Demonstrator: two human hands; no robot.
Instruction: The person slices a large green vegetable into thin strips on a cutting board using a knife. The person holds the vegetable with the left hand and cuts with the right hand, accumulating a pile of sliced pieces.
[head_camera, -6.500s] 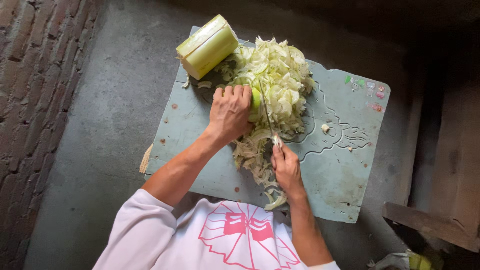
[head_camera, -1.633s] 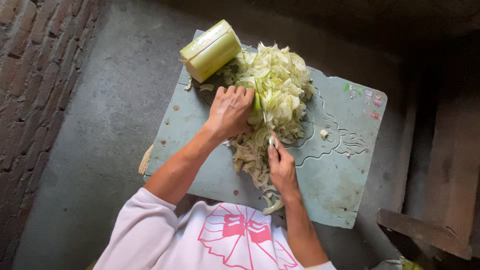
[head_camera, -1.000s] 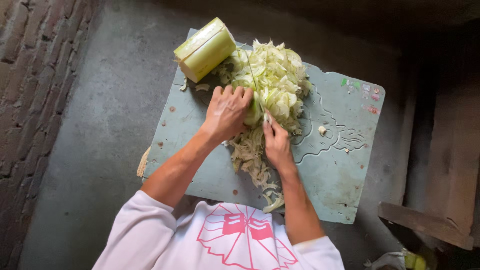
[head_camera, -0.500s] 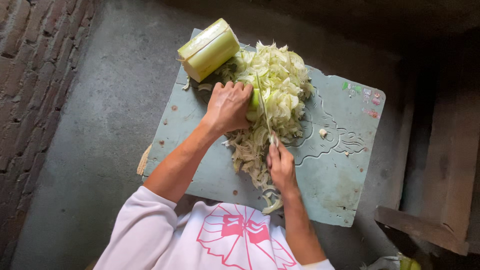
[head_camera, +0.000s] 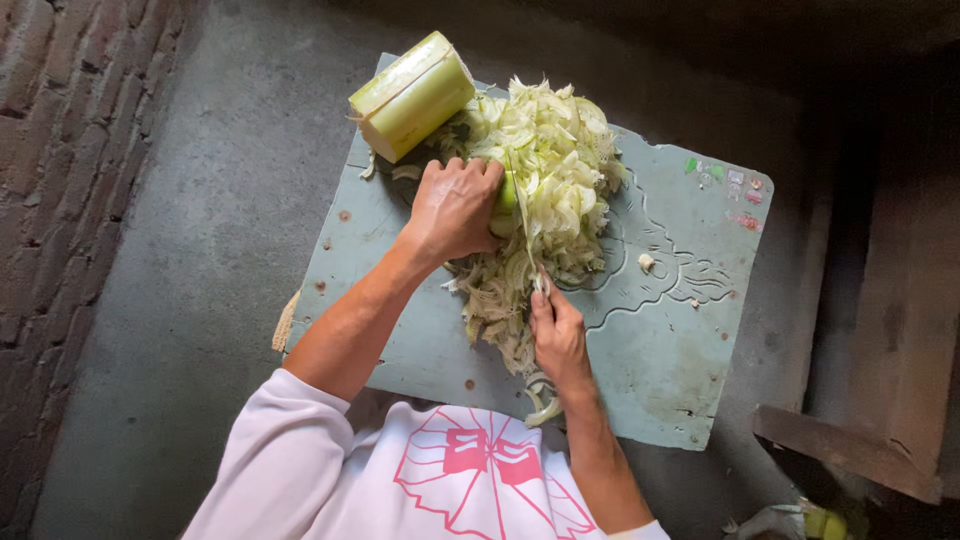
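Left hand (head_camera: 455, 208): I see it palm down, fingers curled and pressed together over a pale green vegetable piece (head_camera: 506, 193) at the near edge of the heap; only a sliver of that piece shows past the fingertips.

Right hand (head_camera: 560, 335): closed in a fist round a knife (head_camera: 527, 240). The handle is hidden in my grip; the thin blade runs up from the fist to the green piece beside the left fingers. I cannot make out whether the edge touches the board.

Shreds (head_camera: 545, 190): a loose, curly pile of pale yellow-green strips, thickest at the far middle of the board, trailing down between the two hands to the near edge.

Green block (head_camera: 412, 95): a thick, straight-cut chunk, light green skin with a paler cut face, lying tilted at the far left corner of the board, just beside the heap.

Board (head_camera: 680, 350): flat, dull blue-green, scuffed, with raised line patterns on its right half and a few rusty spots. Small coloured stickers (head_camera: 725, 180), green, pink and white, sit in its far right corner; too small to read.

Floor (head_camera: 200, 200): rough grey concrete. Brick wall (head_camera: 50, 150) at left, reddish and worn.
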